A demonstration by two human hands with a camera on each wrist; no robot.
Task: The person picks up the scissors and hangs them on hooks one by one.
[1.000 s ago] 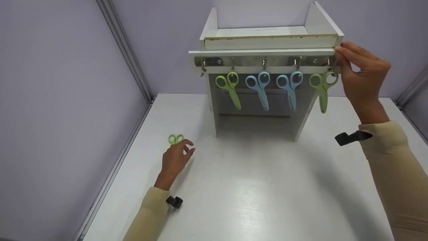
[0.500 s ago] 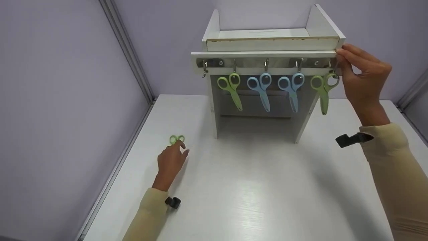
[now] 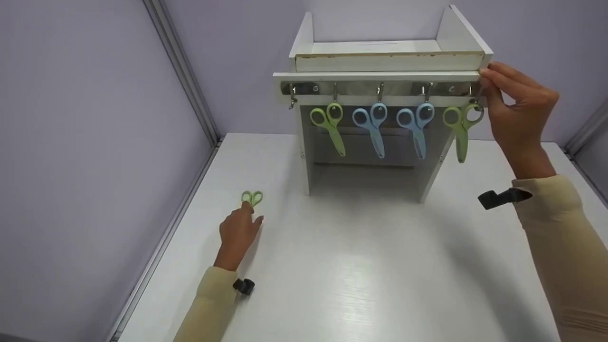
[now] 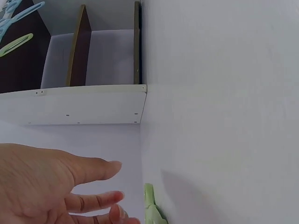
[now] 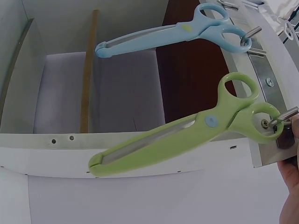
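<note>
A white hook rack (image 3: 380,76) stands at the back of the table. Two green scissors (image 3: 328,124) (image 3: 458,130) and two blue scissors (image 3: 371,124) (image 3: 416,126) hang from its hooks; the leftmost hook (image 3: 292,97) is bare. My right hand (image 3: 488,88) pinches the rack's right end, thumb beside the right green scissors' loop (image 5: 261,116). A third pair of green scissors (image 3: 251,196) lies on the table. My left hand (image 3: 248,214) lies over it with fingers nearly straight, a fingertip at its handles; the blades are hidden. In the left wrist view only a green sliver (image 4: 150,207) shows beside my fingers (image 4: 100,199).
The white table (image 3: 361,275) ends at a metal rail (image 3: 156,251) on the left. Lilac walls close in on the left and behind. The rack has an open compartment (image 3: 365,175) under the hooks and a tray on top.
My left hand has slid slightly left and drawn its spread fingers together onto the scissors on the table. The right hand has stayed at the rack's end.
</note>
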